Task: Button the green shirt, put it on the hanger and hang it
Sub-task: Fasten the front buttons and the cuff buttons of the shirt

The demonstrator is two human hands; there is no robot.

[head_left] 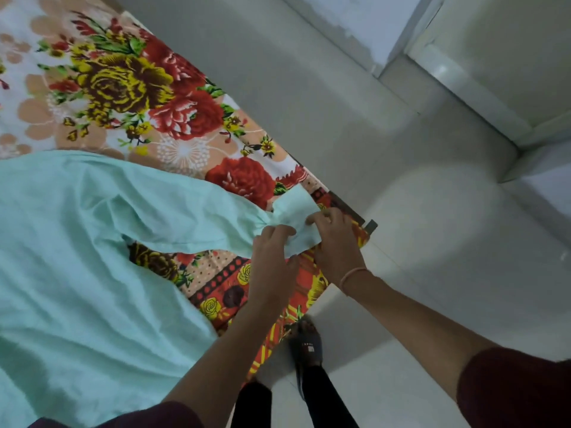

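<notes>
1. Closest to the camera: two bare forearms coming out of dark maroon sleeves, plus a foot in a dark sandal [306, 344] standing on the pale tiled floor [432, 242] right beside the bed edge.
2. The left hand [272, 257] is palm-down with its fingertips curled onto the cuff [298, 220] of the shirt sleeve, pinching the fabric.
3. The right hand [335, 239], with a thin pinkish band on the wrist, grips the same cuff from the other side, fingers closed on the cloth. Can't tell whether a button is between them, it's too blurry.
4. The green shirt [77, 257] (more of a pale mint really) lies spread out flat on the floral bedsheet [123, 88], body to the left, one sleeve stretched out toward the bed's corner where both hands are.
5. Further back there's just more sheet with big red and yellow roses, then the floor and a white wall [355, 23] at the top.
</notes>
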